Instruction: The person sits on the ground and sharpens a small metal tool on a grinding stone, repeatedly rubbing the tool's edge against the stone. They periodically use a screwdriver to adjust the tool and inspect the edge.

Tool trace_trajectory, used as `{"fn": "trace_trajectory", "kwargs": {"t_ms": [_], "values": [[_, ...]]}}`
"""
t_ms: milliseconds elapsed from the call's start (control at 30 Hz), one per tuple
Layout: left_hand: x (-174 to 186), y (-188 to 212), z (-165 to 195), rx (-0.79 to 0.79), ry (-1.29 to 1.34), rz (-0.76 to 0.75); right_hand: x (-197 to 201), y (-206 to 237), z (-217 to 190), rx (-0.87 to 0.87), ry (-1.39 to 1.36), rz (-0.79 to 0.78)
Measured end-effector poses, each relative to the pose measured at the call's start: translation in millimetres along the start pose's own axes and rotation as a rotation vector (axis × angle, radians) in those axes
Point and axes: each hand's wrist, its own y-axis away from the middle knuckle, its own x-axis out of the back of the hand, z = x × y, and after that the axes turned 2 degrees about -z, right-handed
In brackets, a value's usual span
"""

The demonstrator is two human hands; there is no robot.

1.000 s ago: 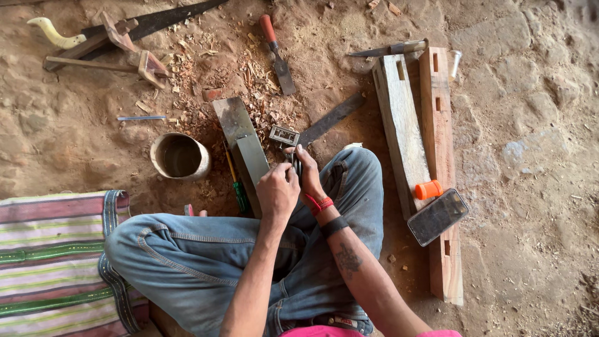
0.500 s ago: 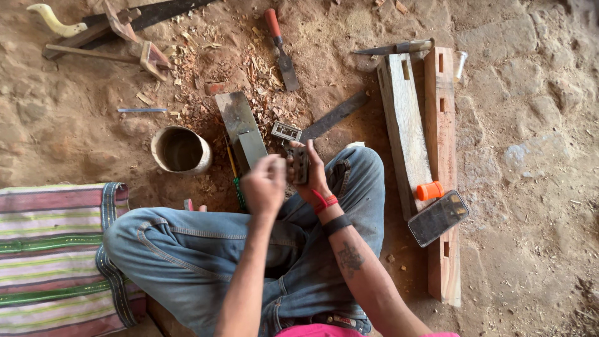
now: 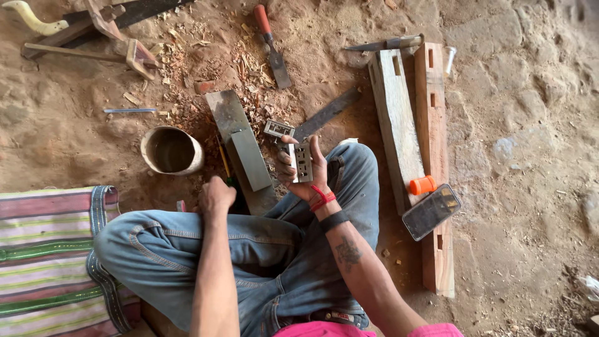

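I sit cross-legged in blue jeans on a dirt floor. My right hand (image 3: pixel 307 176) is raised above my knee and holds a small grey metal block with slots (image 3: pixel 302 162), palm up. My left hand (image 3: pixel 216 196) is low beside my left knee, fingers curled down and hidden, touching the near end of a grey sharpening stone (image 3: pixel 249 159) that lies on a dark plank (image 3: pixel 226 112). A small metal frame piece (image 3: pixel 277 129) lies on the ground just beyond my right hand.
A round bowl (image 3: pixel 171 150) stands left of the stone. A red-handled chisel (image 3: pixel 272 45) and wood shavings lie further off. Two wooden beams (image 3: pixel 397 125) lie to the right, with a phone (image 3: pixel 430 211) and an orange cap (image 3: pixel 423 185). A striped mat (image 3: pixel 43 249) is at the left.
My left hand has left the metal block, drawn back, and dropped to the ground beside my knee. The right hand keeps the block, now turned up and in plain sight.
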Motion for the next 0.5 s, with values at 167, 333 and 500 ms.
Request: {"fn": "trace_trajectory", "kwargs": {"t_ms": [167, 333, 500], "values": [[-4.7, 3.3, 8.0, -0.058, -0.064, 0.068, -9.4, 0.4, 1.2, -0.037, -0.066, -0.112], [-14.2, -0.6, 6.0, -0.092, -0.098, 0.119, -15.5, 2.7, 1.0, -0.057, -0.102, -0.14], [-16.1, 9.9, -5.8, -0.184, 0.199, 0.35, -12.6, 2.6, 0.1, -0.057, -0.115, -0.138]]}}
